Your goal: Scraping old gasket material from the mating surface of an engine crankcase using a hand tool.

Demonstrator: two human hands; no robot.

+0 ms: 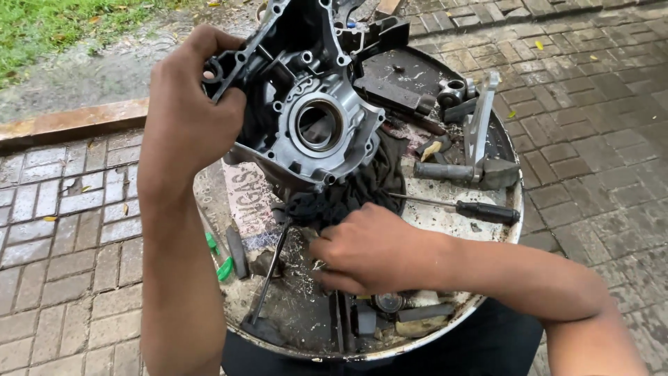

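Matt cast-metal engine casing (306, 104), dark cloth rag (362, 188), grimy metal tray (508, 209).

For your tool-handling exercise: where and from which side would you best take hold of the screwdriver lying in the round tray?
Probably grip the screwdriver by its black handle, coming from above at the tray's right edge. The handle is thick, lies flat and uncovered there, while the thin shaft runs left towards the dark cloth under the engine case.

Grey metal engine casing (306, 104), tilted upright over dark rag (362, 188).

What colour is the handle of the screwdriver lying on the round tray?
Black, seen in the head view: the screwdriver lies right of the right hand.
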